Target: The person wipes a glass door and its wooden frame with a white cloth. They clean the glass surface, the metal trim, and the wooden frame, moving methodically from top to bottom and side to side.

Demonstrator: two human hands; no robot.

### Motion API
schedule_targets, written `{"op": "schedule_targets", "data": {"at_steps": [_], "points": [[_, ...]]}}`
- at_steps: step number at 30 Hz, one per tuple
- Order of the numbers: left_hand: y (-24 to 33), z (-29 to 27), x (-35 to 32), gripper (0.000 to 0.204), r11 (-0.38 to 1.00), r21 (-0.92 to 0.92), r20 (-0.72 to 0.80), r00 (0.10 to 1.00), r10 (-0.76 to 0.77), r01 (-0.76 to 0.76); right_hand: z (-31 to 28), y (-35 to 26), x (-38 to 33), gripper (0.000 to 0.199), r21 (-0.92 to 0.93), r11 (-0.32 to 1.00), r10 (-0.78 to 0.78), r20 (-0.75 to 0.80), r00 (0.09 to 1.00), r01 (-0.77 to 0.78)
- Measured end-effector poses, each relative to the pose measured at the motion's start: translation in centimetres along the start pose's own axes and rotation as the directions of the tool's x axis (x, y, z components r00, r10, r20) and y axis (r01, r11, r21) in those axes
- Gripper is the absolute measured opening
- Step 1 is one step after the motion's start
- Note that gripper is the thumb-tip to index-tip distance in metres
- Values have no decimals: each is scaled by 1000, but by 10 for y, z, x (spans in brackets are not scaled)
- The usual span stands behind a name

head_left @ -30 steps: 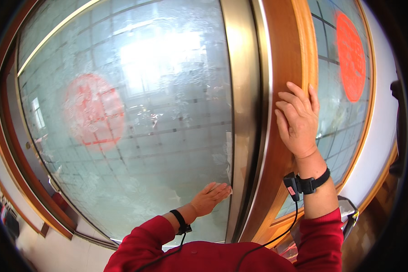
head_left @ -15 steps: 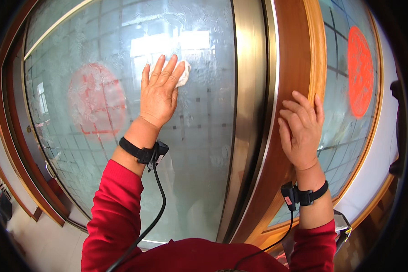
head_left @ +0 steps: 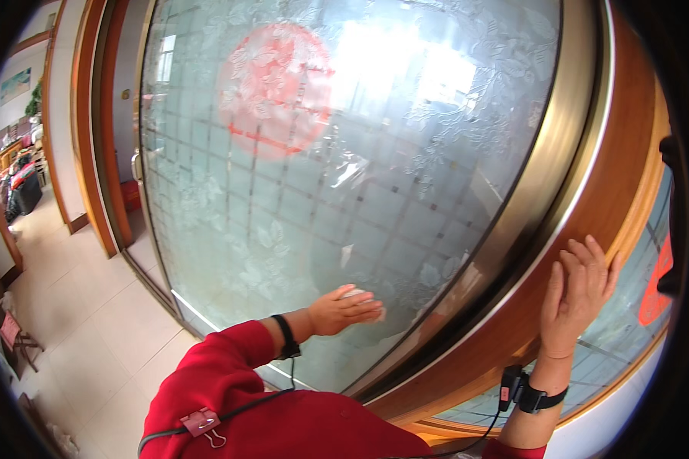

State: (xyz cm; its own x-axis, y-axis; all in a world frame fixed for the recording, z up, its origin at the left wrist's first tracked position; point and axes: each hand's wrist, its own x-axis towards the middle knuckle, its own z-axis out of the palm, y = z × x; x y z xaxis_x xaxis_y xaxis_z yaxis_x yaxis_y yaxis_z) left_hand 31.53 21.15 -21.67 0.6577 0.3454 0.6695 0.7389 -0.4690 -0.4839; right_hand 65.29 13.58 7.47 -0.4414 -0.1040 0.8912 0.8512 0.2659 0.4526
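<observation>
My left hand [head_left: 343, 310] lies against the lower part of a patterned frosted glass door panel [head_left: 283, 252], fingers pressed together over a small white cloth [head_left: 379, 313]. Most of the cloth is hidden under the palm; only bits show at the hand's edges. On the right, my right hand [head_left: 578, 294] rests its fingers on the wooden door frame [head_left: 605, 206], spread slightly and holding nothing. A faded red round decal [head_left: 277, 92] shows on the upper part of the glass.
A brass-coloured metal stile [head_left: 540, 168] edges the glass on the right. Beyond the wooden frame is another pane with a bright red decal [head_left: 656, 287]. To the left, a tiled floor [head_left: 92, 306] leads to a doorway with piled belongings [head_left: 24, 187]. Cables run from both wrist straps.
My left hand has moved down the glass with the cloth, its fingers now pointing right. My right hand stays on the wooden frame. The view has turned left and downward.
</observation>
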Motion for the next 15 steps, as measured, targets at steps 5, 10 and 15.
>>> {"op": "schedule_targets", "data": {"at_steps": [5, 10, 15], "points": [[-53, -32, 14, 58, 984, 66, -25, 986, -165, 166, -1, 3, -10, 8, -44, 999, 35, 89, 995, -31], [-157, -83, 37, 50, 840, 83, -404, 788, -464, 537, 2, 4, -11, 8, -78, 994, 89, 99, 991, -82], [-181, -101, 40, 53, 692, -118, -650, 471, -596, 712, 1, 3, -6, 7, -110, 991, 90, 88, 992, -80]]}}
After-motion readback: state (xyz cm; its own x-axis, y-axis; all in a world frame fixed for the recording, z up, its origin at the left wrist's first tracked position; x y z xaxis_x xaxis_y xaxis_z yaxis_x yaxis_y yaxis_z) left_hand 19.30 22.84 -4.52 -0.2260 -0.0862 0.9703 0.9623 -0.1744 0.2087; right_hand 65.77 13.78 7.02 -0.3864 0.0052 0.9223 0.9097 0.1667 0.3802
